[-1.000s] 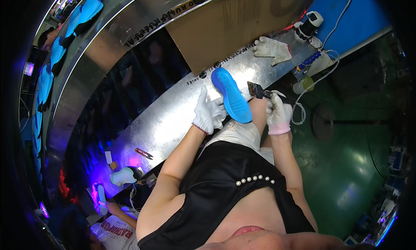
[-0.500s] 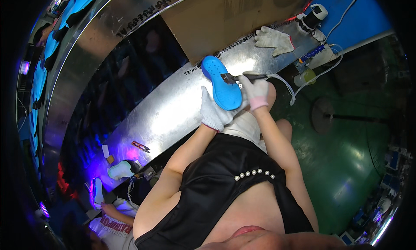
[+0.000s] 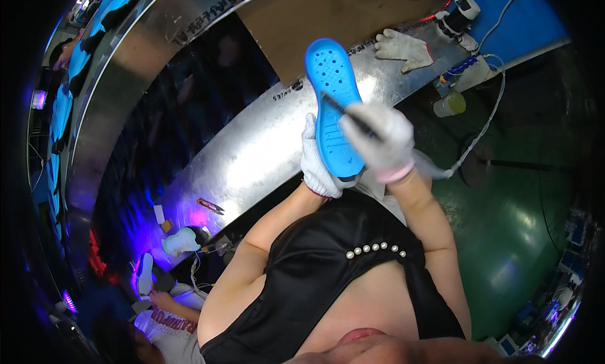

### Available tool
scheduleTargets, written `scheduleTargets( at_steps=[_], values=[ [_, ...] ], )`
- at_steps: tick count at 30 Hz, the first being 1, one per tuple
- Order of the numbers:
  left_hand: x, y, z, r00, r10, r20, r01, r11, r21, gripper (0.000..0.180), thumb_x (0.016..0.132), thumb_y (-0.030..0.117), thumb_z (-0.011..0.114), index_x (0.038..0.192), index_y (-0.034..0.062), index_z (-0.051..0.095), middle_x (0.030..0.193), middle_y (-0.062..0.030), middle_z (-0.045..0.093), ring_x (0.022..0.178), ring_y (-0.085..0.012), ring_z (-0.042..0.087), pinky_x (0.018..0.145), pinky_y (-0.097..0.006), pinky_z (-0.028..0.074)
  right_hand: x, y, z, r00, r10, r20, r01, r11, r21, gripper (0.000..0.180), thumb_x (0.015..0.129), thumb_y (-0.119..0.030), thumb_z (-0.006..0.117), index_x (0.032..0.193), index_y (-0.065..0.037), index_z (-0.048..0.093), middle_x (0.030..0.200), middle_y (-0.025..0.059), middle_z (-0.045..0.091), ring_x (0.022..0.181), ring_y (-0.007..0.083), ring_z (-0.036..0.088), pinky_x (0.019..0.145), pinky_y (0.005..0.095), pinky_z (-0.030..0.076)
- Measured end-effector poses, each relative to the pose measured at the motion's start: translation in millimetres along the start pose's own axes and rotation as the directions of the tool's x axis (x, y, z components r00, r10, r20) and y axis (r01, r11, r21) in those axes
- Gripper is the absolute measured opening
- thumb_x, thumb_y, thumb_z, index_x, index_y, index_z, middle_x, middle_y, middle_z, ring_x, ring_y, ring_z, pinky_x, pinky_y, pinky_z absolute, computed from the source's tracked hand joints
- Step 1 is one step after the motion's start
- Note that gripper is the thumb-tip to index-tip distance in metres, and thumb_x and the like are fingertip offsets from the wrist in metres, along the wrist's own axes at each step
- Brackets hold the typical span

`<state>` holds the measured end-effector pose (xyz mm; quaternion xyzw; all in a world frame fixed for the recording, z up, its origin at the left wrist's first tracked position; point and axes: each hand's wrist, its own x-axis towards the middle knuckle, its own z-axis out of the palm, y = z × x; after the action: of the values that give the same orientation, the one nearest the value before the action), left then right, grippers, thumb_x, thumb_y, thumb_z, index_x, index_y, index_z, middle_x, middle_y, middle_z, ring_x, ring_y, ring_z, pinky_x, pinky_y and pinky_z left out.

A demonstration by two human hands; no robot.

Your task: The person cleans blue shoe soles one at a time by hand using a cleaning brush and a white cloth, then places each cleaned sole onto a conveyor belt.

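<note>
A bright blue shoe sole (image 3: 333, 105) is held up over the near edge of the metal bench, its holed end pointing away. My left hand (image 3: 319, 168), in a white knit glove, is closed on the sole from its left side and below. My right hand (image 3: 381, 134), gloved in white with a pink cuff, is blurred by motion. It grips a dark, slim brush-like tool (image 3: 343, 109), whose tip lies over the middle of the sole. The fingers of the left hand behind the sole are hidden.
A loose white glove (image 3: 403, 50) lies on the metal bench (image 3: 252, 143), beside a cardboard sheet (image 3: 302, 23). Red-handled snips (image 3: 210, 206) rest to the left. A yellowish cup (image 3: 449, 104) and a white cord (image 3: 469, 153) are at right. A co-worker (image 3: 170, 320) sits at lower left.
The sole has been raised closer and turned more upright. My right hand has come nearer with the tool, whose tip is now seen edge-on instead of flat across the sole.
</note>
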<state>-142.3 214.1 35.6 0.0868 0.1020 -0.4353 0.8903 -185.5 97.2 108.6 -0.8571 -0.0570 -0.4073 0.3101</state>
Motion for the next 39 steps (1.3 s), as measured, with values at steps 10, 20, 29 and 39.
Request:
scheduleTargets(
  at_steps=[10,20,29,39],
  values=[
    [11.1,5.1,8.3,0.859,-0.069,0.507,0.009,0.993,0.121,0.08,0.087,0.072,0.038,0.129,0.0046,0.047,0.118,-0.0182,0.058,0.099,-0.0317,0.06,0.089,-0.046,0.05,-18.9,-31.6,-14.5,0.958,-0.206,0.202,0.228,0.969,-0.093,0.024,0.076,-0.011,0.071,0.1,-0.009,0.065,0.089,0.0107,0.066,0.076,0.0255,0.065,0.068,0.0354,0.052],
    [17.1,33.4,20.7,0.877,-0.16,0.454,0.134,0.987,0.088,0.093,0.085,0.079,0.026,0.132,0.001,0.045,0.112,-0.0308,0.059,0.085,-0.0448,0.063,0.069,-0.051,0.057,-22.7,-54.4,-16.9,0.991,-0.014,0.134,-0.001,0.994,0.111,0.022,0.079,-0.014,0.071,0.099,-0.006,0.067,0.086,0.0104,0.068,0.073,0.0215,0.067,0.066,0.0308,0.053],
    [16.5,78.1,36.9,0.928,-0.312,0.205,0.223,0.904,0.365,0.086,0.086,0.074,0.037,0.136,0.0049,0.043,0.117,-0.0235,0.058,0.089,-0.0411,0.064,0.066,-0.052,0.057,-9.5,-31.0,-48.5,0.827,-0.183,0.531,0.186,0.981,0.047,0.02,0.08,-0.013,0.068,0.099,-0.016,0.07,0.096,0.0022,0.07,0.071,0.0186,0.065,0.063,0.0301,0.053],
    [21.6,93.7,54.5,0.893,-0.426,0.148,0.171,0.623,0.763,0.066,0.089,0.045,0.057,0.132,-0.0054,0.051,0.129,-0.0222,0.056,0.115,-0.0328,0.058,0.1,-0.043,0.046,-9.9,-33.6,-33.9,0.937,0.037,0.347,-0.194,0.881,0.432,0.022,0.075,-0.009,0.076,0.097,-0.008,0.07,0.089,0.0087,0.071,0.081,0.0257,0.068,0.074,0.0314,0.055]
  ],
)
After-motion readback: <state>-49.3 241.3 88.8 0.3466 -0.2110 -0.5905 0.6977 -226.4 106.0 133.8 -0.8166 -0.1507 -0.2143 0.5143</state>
